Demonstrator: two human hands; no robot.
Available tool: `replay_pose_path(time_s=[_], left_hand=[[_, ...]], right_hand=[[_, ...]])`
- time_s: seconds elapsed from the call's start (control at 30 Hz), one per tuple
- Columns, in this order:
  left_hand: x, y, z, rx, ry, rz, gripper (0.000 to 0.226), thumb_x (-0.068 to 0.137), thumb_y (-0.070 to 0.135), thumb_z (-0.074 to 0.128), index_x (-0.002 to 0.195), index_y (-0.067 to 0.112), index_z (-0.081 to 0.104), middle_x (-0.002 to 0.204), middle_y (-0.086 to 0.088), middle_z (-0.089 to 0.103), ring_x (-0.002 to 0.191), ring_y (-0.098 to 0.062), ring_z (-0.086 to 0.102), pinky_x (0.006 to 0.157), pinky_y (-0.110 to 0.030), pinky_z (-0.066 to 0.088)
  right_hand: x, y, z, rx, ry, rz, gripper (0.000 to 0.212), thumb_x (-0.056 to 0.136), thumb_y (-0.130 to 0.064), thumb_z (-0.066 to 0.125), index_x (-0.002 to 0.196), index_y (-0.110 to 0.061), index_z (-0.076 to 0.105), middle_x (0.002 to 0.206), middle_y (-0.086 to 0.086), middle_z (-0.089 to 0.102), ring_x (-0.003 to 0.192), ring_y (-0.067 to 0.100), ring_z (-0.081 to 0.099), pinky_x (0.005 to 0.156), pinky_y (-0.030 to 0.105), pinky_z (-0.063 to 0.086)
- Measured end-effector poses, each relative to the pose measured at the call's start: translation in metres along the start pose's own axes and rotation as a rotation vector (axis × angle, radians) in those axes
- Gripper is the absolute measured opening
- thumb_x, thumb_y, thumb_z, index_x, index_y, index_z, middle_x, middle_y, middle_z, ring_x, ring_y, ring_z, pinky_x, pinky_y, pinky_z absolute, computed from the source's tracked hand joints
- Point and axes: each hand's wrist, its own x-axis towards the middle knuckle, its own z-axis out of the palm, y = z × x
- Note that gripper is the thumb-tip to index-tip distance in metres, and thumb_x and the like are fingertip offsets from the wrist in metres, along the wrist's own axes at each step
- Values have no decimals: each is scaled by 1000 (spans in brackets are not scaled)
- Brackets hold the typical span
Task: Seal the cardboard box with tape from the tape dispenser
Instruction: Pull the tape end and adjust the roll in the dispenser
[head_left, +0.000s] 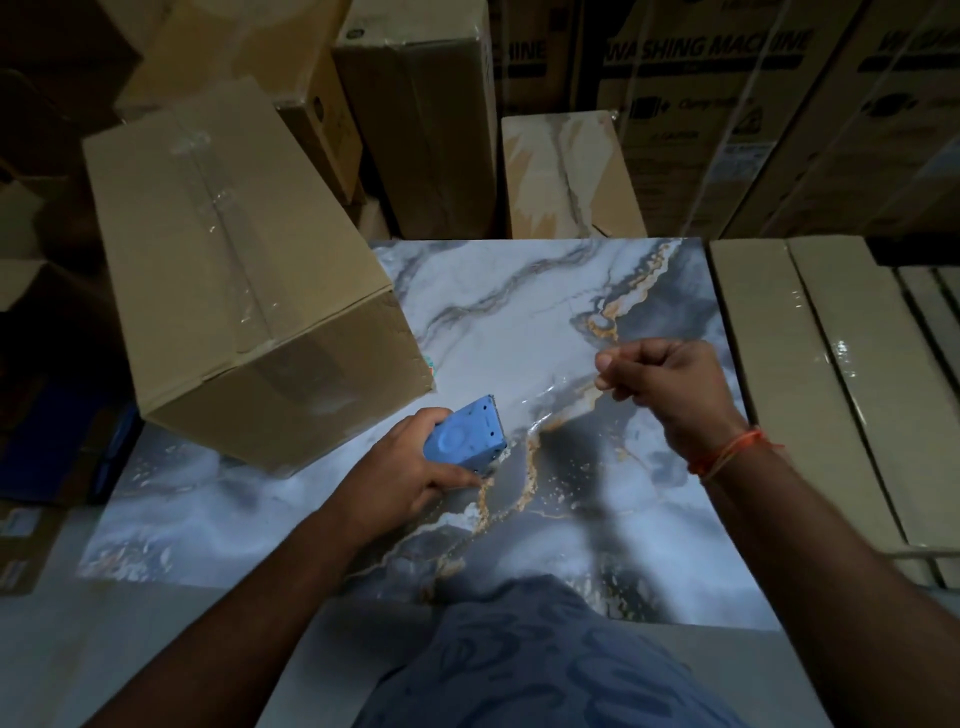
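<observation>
Near the left edge of the desk (519, 291) lies the cardboard box (244, 270). My left hand (410, 480) grips the tape dispenser (465, 436); my right hand (670, 387) pinches the tape (550, 415), keeping it stretched and ready.

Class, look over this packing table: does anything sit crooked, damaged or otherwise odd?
The cardboard box sits askew, turned at an angle to the marble-patterned table and overhanging its left edge. The clear tape along its top seam looks wrinkled. Nothing looks spilled.
</observation>
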Motion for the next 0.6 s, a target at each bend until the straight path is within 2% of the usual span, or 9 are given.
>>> replay_pose_path(time_s=[0.1,0.17,0.23,0.3,0.33,0.37,0.43,0.5,0.6], left_hand=[[5,-8,-1,77,-10,39,53,81,15,81,118,51,68,145,-4,46,129,-30,52,104,-36,48],[8,-7,-3,60,-2,38,61,81,14,81,123,53,61,146,-3,45,130,-30,52,104,-38,50],[9,-1,-3,61,5,51,59,83,17,80,124,54,59,147,-4,46,131,-30,51,103,-38,50],[11,-3,-1,90,2,33,50,84,26,80,122,52,62,148,-1,46,132,-27,49,102,-36,49],[11,-5,0,67,-9,-37,44,84,39,79,123,50,63,146,3,46,131,-22,49,102,-34,48],[9,-8,0,60,-34,-115,49,81,57,74,126,46,62,142,8,47,130,-18,49,101,-33,49],[3,-19,5,78,-89,-228,79,67,90,54,129,42,62,138,14,49,127,-13,50,103,-33,47],[-2,-28,8,99,-188,-276,84,65,91,45,127,40,66,141,10,51,130,-15,49,107,-34,44],[2,-27,6,4,-200,-395,69,62,76,61,123,43,58,127,11,55,117,-17,56,100,-38,49]], right_hand=[[0,2,-4,3,-3,6,5,88,2,70,84,0,73,51,-3,70,44,-1,59,45,8,42],[1,6,-8,5,14,14,4,88,2,70,86,2,73,52,-3,70,44,-1,60,45,8,42],[2,10,-13,9,18,29,4,88,1,70,87,3,73,53,-2,70,44,0,60,44,9,42],[3,16,-21,7,19,52,4,88,0,70,87,2,73,54,-2,71,44,0,59,44,9,42],[5,17,-27,3,38,61,4,88,-1,70,85,0,73,53,-2,71,44,0,58,44,9,41],[7,18,-35,-4,68,63,6,88,-2,70,83,-3,73,53,-3,71,43,0,57,44,10,41],[13,17,-57,-14,133,52,9,87,-4,70,80,-9,73,52,-4,70,42,0,56,43,9,39],[18,16,-79,-25,159,46,10,88,-6,70,80,-13,72,53,-6,71,42,0,57,43,9,39],[21,21,-93,-67,145,52,8,87,-9,72,82,-14,73,56,-5,72,45,0,58,43,9,40]])
